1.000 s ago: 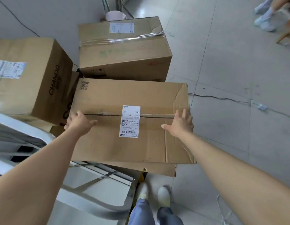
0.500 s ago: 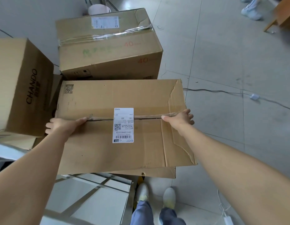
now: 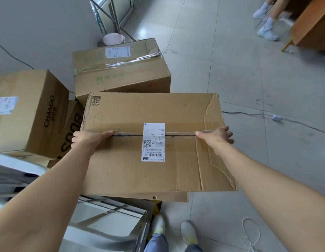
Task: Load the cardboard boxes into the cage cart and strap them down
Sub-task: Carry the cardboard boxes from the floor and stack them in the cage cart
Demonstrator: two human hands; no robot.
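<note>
Both arms have spread outward: from lying on the lid, the left grip point(image 3: 90, 140) and right grip point(image 3: 217, 138) have moved to the short ends of the flat cardboard box point(image 3: 132, 175). Each bare hand now clasps its end, thumb laid along the centre seam and fingers curled down over the edge. The box lies over a second flat carton point(image 3: 176, 197), in front of the person's feet and just beside the cage cart point(image 3: 110, 213) frame at lower left; whether it is lifted clear I cannot tell. It looks wide, thin and worn: creased and torn toward the right end, its seam gaping, bridged only by the shipping label point(image 3: 154, 142). I judge it will sag or twist if carried by the flaps, so fingers belong under the bottom edges. Its weight cannot be read.
</note>
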